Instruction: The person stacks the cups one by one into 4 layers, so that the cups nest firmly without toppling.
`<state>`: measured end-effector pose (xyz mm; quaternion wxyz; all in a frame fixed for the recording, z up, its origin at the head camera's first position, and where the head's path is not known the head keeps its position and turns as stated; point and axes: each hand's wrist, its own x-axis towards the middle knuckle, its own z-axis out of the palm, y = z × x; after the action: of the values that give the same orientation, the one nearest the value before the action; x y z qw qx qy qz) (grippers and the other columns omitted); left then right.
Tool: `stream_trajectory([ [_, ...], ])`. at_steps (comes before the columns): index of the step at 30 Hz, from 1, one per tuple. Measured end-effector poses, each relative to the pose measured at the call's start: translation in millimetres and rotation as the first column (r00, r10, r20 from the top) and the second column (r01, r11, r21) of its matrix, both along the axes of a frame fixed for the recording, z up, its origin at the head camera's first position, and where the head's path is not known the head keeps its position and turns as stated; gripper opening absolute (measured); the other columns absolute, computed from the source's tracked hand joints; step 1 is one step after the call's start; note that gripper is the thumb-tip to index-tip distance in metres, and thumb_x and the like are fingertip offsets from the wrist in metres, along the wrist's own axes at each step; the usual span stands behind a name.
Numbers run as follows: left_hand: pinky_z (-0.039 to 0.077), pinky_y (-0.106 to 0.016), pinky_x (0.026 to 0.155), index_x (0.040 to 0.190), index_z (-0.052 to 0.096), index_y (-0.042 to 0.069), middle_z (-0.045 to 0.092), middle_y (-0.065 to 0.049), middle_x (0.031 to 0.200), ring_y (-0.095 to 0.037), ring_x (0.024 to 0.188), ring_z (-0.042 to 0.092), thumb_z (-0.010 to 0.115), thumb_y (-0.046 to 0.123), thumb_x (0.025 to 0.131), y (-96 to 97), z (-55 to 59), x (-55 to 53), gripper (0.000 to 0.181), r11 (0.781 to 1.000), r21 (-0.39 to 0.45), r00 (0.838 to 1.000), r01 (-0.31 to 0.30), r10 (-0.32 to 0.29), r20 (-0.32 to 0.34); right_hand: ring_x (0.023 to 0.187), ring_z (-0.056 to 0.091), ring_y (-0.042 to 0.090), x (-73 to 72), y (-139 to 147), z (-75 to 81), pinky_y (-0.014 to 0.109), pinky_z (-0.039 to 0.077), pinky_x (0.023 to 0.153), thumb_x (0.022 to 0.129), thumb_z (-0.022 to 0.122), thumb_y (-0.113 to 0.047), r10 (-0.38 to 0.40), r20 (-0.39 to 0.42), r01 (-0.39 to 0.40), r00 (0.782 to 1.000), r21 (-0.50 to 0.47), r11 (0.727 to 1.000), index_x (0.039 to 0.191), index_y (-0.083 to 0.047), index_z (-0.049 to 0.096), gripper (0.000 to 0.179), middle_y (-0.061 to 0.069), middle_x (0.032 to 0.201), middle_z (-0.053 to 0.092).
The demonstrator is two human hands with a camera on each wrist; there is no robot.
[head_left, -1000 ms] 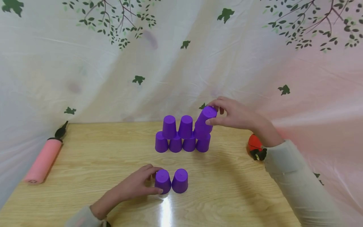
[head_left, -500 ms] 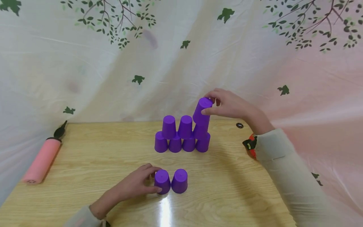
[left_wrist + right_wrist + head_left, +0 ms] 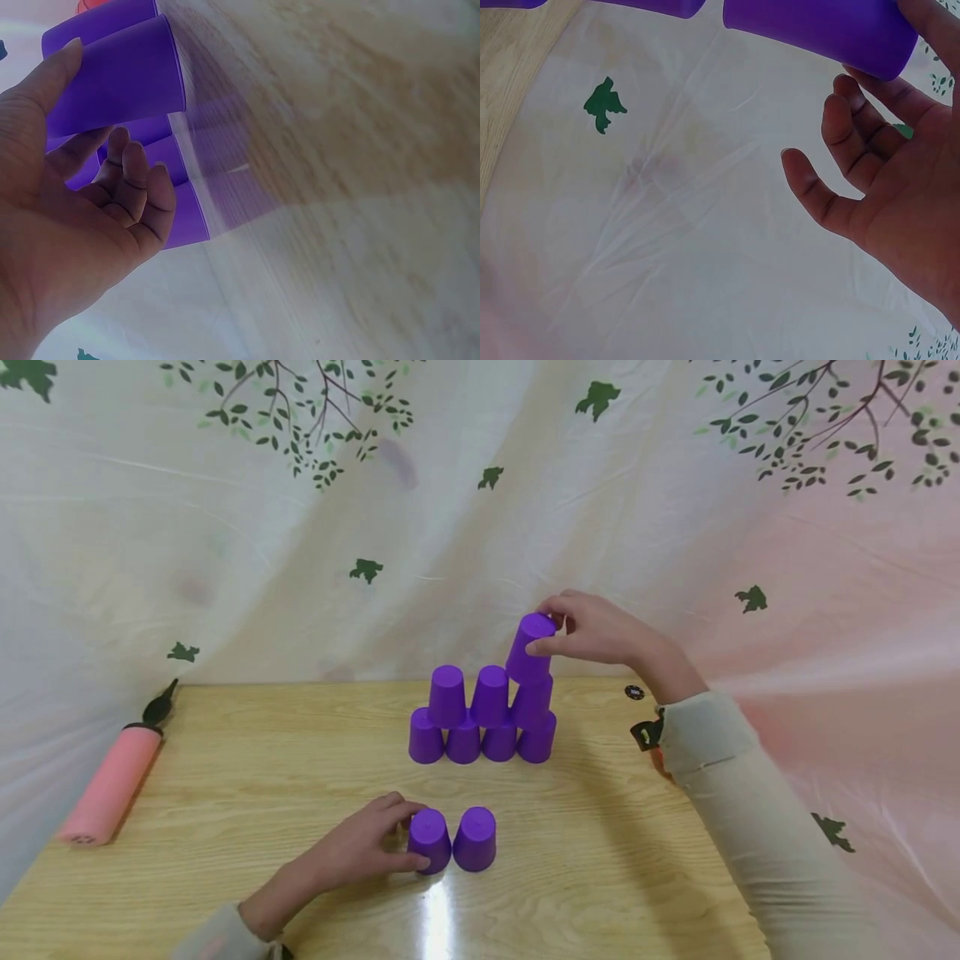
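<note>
My right hand (image 3: 592, 627) pinches an upside-down purple cup (image 3: 528, 652), thumb on its near side and fingers behind. This cup is just above the right end of the second row in a stack of purple cups (image 3: 462, 742). A small gap shows below the held cup (image 3: 817, 30) in the right wrist view. Nearer to me, my left hand (image 3: 360, 847) holds another upside-down purple cup (image 3: 430, 839) between thumb and fingers on the table. Beside it on the right stands one more purple cup (image 3: 476, 839). The left wrist view shows my thumb against the gripped cup (image 3: 120, 75).
A pink hand pump (image 3: 114, 785) with a black nozzle lies on the wooden table (image 3: 300, 752) at left. A black chip (image 3: 634, 692) and a partly hidden red-and-black object (image 3: 649, 737) lie by my right sleeve. Behind hangs a pale leaf-printed cloth (image 3: 450, 527).
My right hand has raised its cup and shifted it slightly left, and the cup is more upright. The black chip has come into view. My left hand keeps its place.
</note>
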<state>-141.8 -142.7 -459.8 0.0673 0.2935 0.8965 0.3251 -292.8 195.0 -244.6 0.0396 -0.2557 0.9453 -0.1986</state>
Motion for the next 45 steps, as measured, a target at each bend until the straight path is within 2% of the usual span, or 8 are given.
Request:
stream_trajectory([
  [45,0.050,-0.029,0.083,0.128,0.064,0.025,0.056,0.015,0.102,-0.009,0.097,0.056,0.074,0.057,0.084,1.6,-0.5,-1.0,0.055,1.000,-0.026,1.000,-0.009,0.009,-0.007,0.094,0.053,0.025,-9.6,-5.4,-8.0,0.036,0.045,0.078,0.088,0.072,-0.043,0.018,0.020,-0.018,1.000,-0.004,1.000,0.119,-0.013,0.065,0.043,0.007,0.105,0.057],
])
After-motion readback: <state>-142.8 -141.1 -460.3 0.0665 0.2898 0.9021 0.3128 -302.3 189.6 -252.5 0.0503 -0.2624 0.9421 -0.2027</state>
